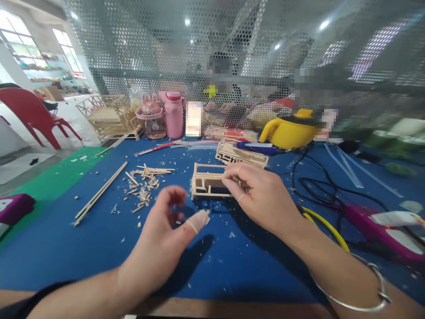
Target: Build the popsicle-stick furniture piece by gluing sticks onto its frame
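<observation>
A small frame of thin wooden sticks [209,189] stands on the blue table, its right end behind my right hand [257,190]. The fingers of that hand are pinched at the frame's upper right part. My left hand [169,228] hovers in front and to the left, fingers curled but apart from the thumb, with nothing seen between them. White tape wraps its thumb. Left of the frame lies a heap of short cut wooden bits [144,186]. A second stick frame [241,153] lies just behind the first.
Two long sticks [101,192] lie at the left. Along the back stand a pink bottle [174,117], a lit phone [194,119] and a yellow pot [292,133]. Black cables [318,186] and a purple power strip [381,226] are at the right.
</observation>
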A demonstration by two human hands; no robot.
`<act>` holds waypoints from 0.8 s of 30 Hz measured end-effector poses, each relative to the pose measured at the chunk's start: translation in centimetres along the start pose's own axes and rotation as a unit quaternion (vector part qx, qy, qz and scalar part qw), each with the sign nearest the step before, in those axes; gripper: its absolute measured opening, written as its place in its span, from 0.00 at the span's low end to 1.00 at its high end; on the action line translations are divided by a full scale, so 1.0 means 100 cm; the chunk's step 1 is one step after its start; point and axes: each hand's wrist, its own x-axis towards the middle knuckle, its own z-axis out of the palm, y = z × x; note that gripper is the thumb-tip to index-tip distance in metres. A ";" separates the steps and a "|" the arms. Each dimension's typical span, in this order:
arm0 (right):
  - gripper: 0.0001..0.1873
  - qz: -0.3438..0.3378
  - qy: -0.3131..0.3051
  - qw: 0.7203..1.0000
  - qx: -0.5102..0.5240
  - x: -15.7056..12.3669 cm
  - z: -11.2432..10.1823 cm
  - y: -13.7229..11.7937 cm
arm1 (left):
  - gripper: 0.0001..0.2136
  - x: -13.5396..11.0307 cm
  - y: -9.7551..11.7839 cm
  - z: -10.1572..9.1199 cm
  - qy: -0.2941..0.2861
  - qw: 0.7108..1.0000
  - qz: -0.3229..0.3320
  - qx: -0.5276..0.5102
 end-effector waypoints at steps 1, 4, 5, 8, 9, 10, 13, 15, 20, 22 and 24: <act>0.05 0.003 -0.001 1.000 0.001 0.000 0.000 -0.001 | 0.18 -0.010 0.001 0.006 -0.042 0.992 -0.100 -0.060; 0.06 0.006 -0.006 1.000 -0.002 0.000 0.001 -0.005 | 0.16 -0.021 0.006 0.023 -0.030 0.946 -0.217 -0.239; 0.06 0.006 -0.003 1.000 -0.004 0.000 0.001 -0.007 | 0.15 -0.019 0.007 0.027 0.001 0.930 -0.227 -0.290; 0.05 0.008 0.015 1.000 -0.016 -0.004 0.003 -0.014 | 0.10 -0.004 0.014 0.032 0.060 0.888 -0.246 -0.384; 0.05 0.009 0.021 0.999 -0.022 -0.005 0.004 -0.016 | 0.09 0.002 0.015 0.032 0.067 0.877 -0.258 -0.400; 0.05 0.010 0.026 0.999 -0.029 -0.007 0.005 -0.019 | 0.09 0.007 0.017 0.032 0.068 0.868 -0.267 -0.414; 0.06 0.015 0.051 0.997 -0.055 -0.012 0.010 -0.024 | 0.09 0.018 0.018 0.035 0.066 0.853 -0.270 -0.442; 0.06 0.027 0.074 0.994 -0.070 -0.014 0.012 -0.025 | 0.08 0.027 0.020 0.040 0.077 0.854 -0.262 -0.443; 0.06 0.099 0.134 0.983 -0.082 -0.009 0.006 -0.026 | 0.09 0.060 0.038 0.051 0.035 0.886 -0.169 -0.431; 0.06 0.127 0.139 0.980 -0.065 -0.004 0.004 -0.028 | 0.10 0.071 0.044 0.049 0.000 0.902 -0.107 -0.417; 0.05 0.142 0.148 0.978 -0.018 0.001 0.004 -0.030 | 0.10 0.078 0.044 0.043 -0.029 0.916 -0.064 -0.394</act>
